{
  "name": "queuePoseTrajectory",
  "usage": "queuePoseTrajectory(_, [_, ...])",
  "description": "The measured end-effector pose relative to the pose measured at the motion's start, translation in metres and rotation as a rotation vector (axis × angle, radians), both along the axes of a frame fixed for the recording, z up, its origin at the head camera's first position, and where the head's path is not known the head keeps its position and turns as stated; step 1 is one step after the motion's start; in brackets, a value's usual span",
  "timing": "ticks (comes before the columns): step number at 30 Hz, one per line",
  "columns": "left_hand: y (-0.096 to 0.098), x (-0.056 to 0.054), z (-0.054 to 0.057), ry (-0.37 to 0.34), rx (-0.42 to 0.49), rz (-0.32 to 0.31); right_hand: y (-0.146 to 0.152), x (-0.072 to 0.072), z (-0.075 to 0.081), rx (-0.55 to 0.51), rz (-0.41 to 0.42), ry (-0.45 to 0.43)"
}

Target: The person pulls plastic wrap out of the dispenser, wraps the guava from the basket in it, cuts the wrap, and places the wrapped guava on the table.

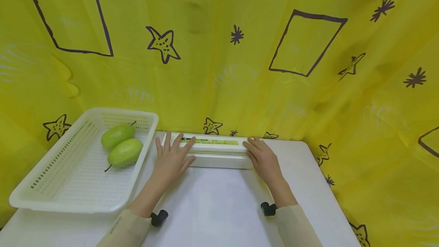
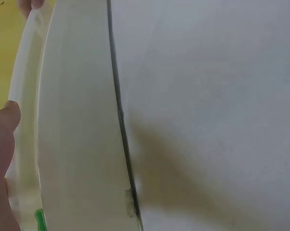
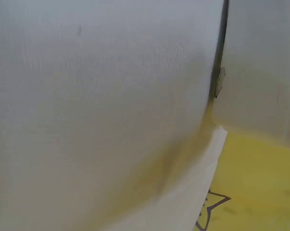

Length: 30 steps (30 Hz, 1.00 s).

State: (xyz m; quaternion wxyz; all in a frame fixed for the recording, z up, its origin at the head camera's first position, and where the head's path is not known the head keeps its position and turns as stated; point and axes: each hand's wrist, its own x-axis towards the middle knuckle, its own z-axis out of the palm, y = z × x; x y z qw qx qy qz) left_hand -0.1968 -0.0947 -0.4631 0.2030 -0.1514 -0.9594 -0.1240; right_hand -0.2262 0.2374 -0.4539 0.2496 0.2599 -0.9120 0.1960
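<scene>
Tabletop (image 1: 223, 205): back edge meets the yellow curtain (image 1: 199, 83); right edge slants away beyond my right hand (image 1: 266, 161). Room to move lies between my forearms (image 1: 151, 193) and off the right end of the long white box (image 1: 219, 161). White plastic basket (image 1: 65, 206) stands at the left, its right rim near my left hand (image 1: 172, 160); two green mangoes (image 1: 125, 153) lie side by side in it. Box lies crosswise near the back edge, yellow-green label (image 1: 219, 141) on its lid (image 1: 212, 147). Left hand: wide, fingers spread over the lid's left part, thumb at its front. Right hand: narrower, fingers slightly bent, touching the lid's right end
</scene>
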Motion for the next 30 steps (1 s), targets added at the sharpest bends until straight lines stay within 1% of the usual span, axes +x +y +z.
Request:
queuePoseTrajectory(2, [0.001, -0.003, 0.002, 0.032, -0.003, 0.002, -0.002, -0.003, 0.001, 0.023, 0.02, 0.095])
queuePoseTrajectory(4, [0.002, -0.005, 0.004, 0.079, -0.011, -0.003, -0.004, -0.006, 0.003, 0.028, 0.029, 0.156])
queuePoseTrajectory(7, [0.004, -0.005, 0.007, 0.143, -0.022, -0.028, -0.007, -0.012, 0.007, 0.017, 0.031, 0.188])
queuePoseTrajectory(9, [0.005, -0.005, 0.009, 0.166, -0.031, -0.046, -0.008, -0.017, 0.01, 0.001, 0.03, 0.2])
queuePoseTrajectory(11, [0.006, -0.005, 0.011, 0.166, -0.041, -0.05, -0.01, -0.022, 0.014, -0.016, 0.022, 0.218])
queuePoseTrajectory(14, [0.009, -0.008, 0.013, 0.154, -0.048, -0.031, -0.014, -0.028, 0.018, -0.043, -0.009, 0.27])
queuePoseTrajectory(17, [0.012, -0.013, 0.017, 0.134, -0.045, -0.012, -0.018, -0.033, 0.019, -0.055, -0.044, 0.336])
queuePoseTrajectory(20, [0.014, -0.019, 0.021, 0.105, -0.03, -0.012, -0.021, -0.036, 0.017, -0.051, -0.061, 0.382])
queuePoseTrajectory(22, [0.015, -0.022, 0.023, 0.102, -0.023, -0.016, -0.023, -0.037, 0.016, -0.046, -0.066, 0.387])
queuePoseTrajectory(27, [0.015, -0.032, 0.024, 0.114, 0.014, -0.034, -0.025, -0.041, 0.015, -0.037, -0.07, 0.327])
queuePoseTrajectory(30, [0.017, -0.039, 0.024, 0.081, 0.025, -0.057, -0.025, -0.046, 0.016, -0.032, -0.074, 0.283])
